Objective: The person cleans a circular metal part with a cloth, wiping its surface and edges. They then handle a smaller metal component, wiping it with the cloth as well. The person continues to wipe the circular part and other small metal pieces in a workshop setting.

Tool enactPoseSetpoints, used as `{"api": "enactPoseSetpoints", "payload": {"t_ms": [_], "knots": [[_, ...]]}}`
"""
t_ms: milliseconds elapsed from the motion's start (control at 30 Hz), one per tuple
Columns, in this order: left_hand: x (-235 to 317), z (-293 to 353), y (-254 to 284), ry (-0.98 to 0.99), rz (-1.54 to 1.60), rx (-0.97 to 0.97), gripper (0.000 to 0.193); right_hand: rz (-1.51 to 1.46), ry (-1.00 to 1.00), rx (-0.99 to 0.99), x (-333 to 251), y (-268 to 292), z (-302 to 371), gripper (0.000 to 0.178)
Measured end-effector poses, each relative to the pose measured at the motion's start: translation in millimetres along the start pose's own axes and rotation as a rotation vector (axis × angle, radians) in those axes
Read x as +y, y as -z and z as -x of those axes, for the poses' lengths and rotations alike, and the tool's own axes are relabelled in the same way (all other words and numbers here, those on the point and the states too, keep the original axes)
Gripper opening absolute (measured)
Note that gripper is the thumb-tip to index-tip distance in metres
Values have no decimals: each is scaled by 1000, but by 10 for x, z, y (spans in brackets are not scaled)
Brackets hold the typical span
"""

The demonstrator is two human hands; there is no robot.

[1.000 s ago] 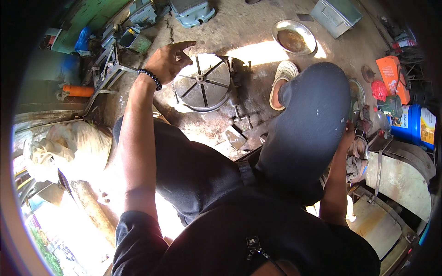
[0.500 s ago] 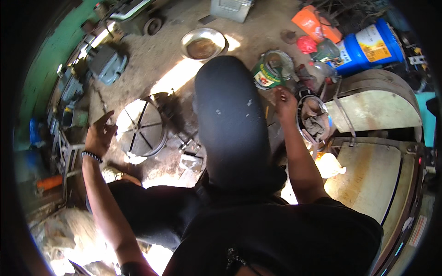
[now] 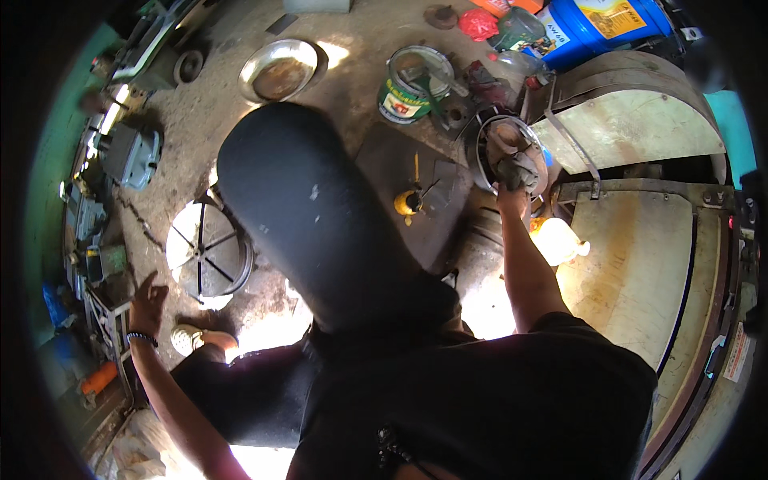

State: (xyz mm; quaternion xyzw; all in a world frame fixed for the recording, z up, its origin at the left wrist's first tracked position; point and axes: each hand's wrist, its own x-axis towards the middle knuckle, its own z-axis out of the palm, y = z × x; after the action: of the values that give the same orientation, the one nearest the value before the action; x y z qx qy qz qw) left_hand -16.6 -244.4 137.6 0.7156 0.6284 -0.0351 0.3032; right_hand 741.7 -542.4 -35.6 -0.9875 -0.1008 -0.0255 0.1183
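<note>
My right hand [image 3: 513, 198] reaches to a round metal tub [image 3: 486, 152] on the right, its fingers closed at a crumpled grey rag [image 3: 518, 171]; the cloth partly covers the fingertips. Brownish, rag-like material [image 3: 506, 138] lies in the same tub. On the left, my left hand [image 3: 150, 306] hangs in the air with fingers apart and nothing in it. Nearest to it is a round, spoked metal piece [image 3: 192, 244] on the floor. Between my arms rises a black rounded form [image 3: 312, 216] with pale specks, seemingly my bent knee.
A green paint bucket [image 3: 406, 100] stands beyond the tub, near a metal basin [image 3: 278, 70]. A dark mat [image 3: 392, 172] carries a small yellow object [image 3: 408, 203]. Blue pails [image 3: 608, 24], a curved metal guard [image 3: 632, 120] and a pale panel [image 3: 632, 272] crowd the right side.
My view has swung right. My right hand has moved from beside the green bucket down to the tub and closed at the grey rag. My left hand has lowered, still empty.
</note>
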Motion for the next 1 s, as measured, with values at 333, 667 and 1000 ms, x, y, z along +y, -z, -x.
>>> {"api": "enactPoseSetpoints", "payload": {"t_ms": [333, 667, 1000], "knots": [[10, -216, -99, -47, 19, 101, 59, 43, 80, -192, -19, 25, 226, 39], [1084, -69, 106, -337, 35, 193, 55, -349, 330, 145, -593, 726, 174, 26], [1143, 756, 535, -310, 206, 414, 54, -1380, 776, -67, -3721, 2677, 1071, 22]]}}
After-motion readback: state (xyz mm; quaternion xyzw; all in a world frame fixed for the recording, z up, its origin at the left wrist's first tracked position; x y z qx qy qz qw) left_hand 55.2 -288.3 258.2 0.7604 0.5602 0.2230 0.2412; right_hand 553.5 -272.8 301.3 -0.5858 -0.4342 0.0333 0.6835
